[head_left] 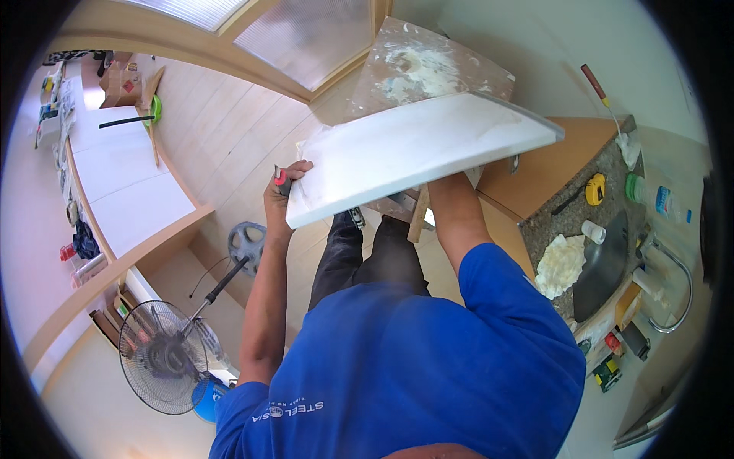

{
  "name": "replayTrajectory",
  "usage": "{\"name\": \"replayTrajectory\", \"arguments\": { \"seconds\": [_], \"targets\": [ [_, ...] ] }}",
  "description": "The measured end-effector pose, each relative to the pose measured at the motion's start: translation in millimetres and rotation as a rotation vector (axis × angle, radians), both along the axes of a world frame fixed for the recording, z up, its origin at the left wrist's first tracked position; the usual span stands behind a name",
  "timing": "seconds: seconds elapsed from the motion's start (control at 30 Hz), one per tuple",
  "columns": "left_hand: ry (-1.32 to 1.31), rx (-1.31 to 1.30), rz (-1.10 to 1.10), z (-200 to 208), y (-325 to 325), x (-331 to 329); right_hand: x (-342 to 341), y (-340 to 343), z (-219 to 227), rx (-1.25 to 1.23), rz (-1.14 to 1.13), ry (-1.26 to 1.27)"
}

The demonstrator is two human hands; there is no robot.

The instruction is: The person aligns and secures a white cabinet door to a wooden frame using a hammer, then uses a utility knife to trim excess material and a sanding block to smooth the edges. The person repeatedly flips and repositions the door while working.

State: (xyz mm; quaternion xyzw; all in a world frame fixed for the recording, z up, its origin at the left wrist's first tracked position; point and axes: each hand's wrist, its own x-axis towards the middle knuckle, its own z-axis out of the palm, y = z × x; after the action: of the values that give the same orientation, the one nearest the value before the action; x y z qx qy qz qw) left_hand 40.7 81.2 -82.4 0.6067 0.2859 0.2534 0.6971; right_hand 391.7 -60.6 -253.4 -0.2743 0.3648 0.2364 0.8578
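Observation:
A white flat panel [420, 149], perhaps a cabinet door, is tilted in front of my body. At its left edge my left hand [284, 183] is closed on it, fingertips over the top face. A small red and dark object [282, 181] also sits in that hand; its kind is unclear. My right forearm [459, 218] reaches beneath the panel, which hides the hand and its fingers. Beside that forearm a wooden strip or handle [419, 214] shows below the panel, and a metal hinge [514, 163] shows under its right side.
Behind the panel stands a board smeared with white paste [428, 65]. The granite counter [562, 222] at right carries a yellow tape measure [595, 190], a crumpled cloth [560, 266] and a sink [600, 275]. At left are a standing fan [164, 356] and a white-topped counter [138, 183].

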Motion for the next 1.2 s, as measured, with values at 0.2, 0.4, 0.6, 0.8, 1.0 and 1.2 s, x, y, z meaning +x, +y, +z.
{"name": "replayTrajectory", "arguments": {
  "seconds": [0.2,0.4,0.6,0.8,1.0,1.2],
  "targets": [
    [0.091,-0.152,0.095,-23,-17,-8,23,19,-13,0.049,-0.037,-0.046],
    [0.295,-0.189,0.158,-17,-21,-5,36,26,-29,0.08,-0.068,-0.229],
    [0.519,-0.002,0.152,-6,-18,16,-10,-39,56,-0.557,0.261,-0.247],
    [0.57,-0.003,0.195,4,-14,25,-86,-86,240,-0.757,0.862,-1.632],
    [0.402,-0.074,0.285,-5,-40,19,-87,4,300,-0.722,1.047,-2.361],
    [0.391,-0.015,0.298,-31,-54,9,-122,35,284,-0.962,1.848,-2.382]
  ]
}}
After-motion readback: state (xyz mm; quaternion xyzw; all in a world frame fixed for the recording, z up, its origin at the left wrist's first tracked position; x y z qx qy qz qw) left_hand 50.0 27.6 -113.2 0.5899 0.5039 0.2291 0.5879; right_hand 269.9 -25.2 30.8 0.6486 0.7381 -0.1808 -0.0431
